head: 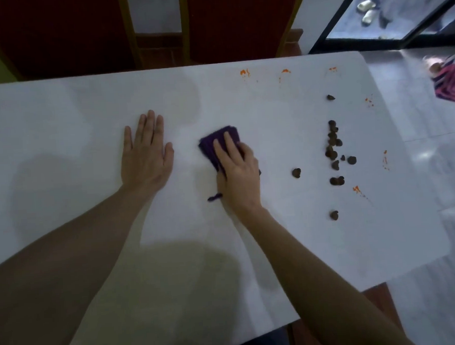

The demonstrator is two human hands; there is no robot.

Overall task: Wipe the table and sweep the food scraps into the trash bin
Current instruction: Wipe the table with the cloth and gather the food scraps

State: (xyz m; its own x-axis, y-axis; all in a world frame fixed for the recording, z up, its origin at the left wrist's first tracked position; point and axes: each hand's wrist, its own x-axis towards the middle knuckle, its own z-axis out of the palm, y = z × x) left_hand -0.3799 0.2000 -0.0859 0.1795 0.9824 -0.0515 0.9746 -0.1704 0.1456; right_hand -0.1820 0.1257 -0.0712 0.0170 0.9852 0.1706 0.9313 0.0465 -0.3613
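Your right hand (pixel 236 169) presses a folded purple cloth (pixel 219 146) flat on the white table (pixel 278 248), fingers laid over its top and thumb curled along its near edge, so the hand holds the cloth down; a loose thread trails out from under the wrist. Your left hand (pixel 146 153) lies palm down on the table just left of the cloth, fingers straight and close together, holding nothing. To the right of the cloth, well apart from it, dark brown food scraps (pixel 334 151) sit in a rough line running away from you, with one stray piece nearer the cloth; orange smears (pixel 245 73) dot the far edge and the right side of the tabletop. The surface is pale and smooth, with soft shadows on its left and near parts. Beyond the table stand red chairs (pixel 229 22) with wooden frames; to the right lies a glossy tiled floor (pixel 439 306), a pink striped bundle (pixel 451 85) on it, and a dark-framed glass door (pixel 397 7).
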